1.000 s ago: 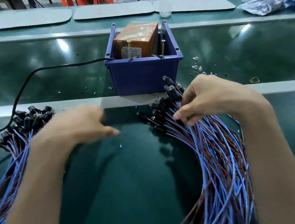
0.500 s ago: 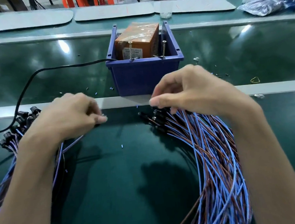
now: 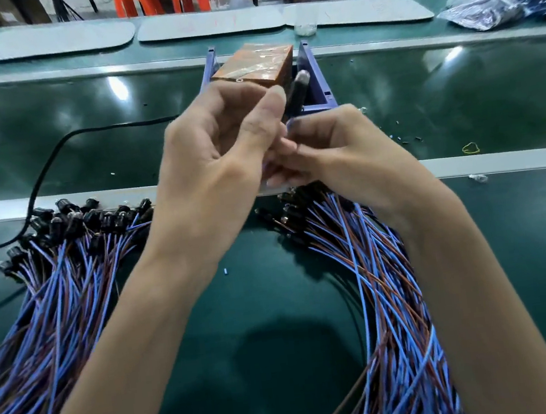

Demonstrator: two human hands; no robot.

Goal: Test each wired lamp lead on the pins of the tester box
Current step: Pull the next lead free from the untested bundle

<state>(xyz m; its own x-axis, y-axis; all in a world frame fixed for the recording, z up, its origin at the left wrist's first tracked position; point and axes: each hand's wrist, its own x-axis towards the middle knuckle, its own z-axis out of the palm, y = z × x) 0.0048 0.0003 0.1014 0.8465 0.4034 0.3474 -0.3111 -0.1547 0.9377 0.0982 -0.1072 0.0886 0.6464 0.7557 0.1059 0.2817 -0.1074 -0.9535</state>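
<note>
While my left hand (image 3: pixel 217 145) pinches a lamp lead (image 3: pixel 299 89) before the tester box (image 3: pixel 255 64), my right hand (image 3: pixel 337 152) curls below it, and I cannot tell what it holds.

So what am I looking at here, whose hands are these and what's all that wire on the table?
There is no machine here. These are a person's two bare hands, and every picture comes from one camera worn on their head, looking down at a green workbench. On it lie a left heap and a right heap of blue-and-brown wired lamps. Behind the hands stands a blue bin with an orange box inside. A black cable runs toward it. The left hand pinches one black lamp lead, raised in front of the bin. The right hand curls just below it, and what it holds is hidden.
</note>
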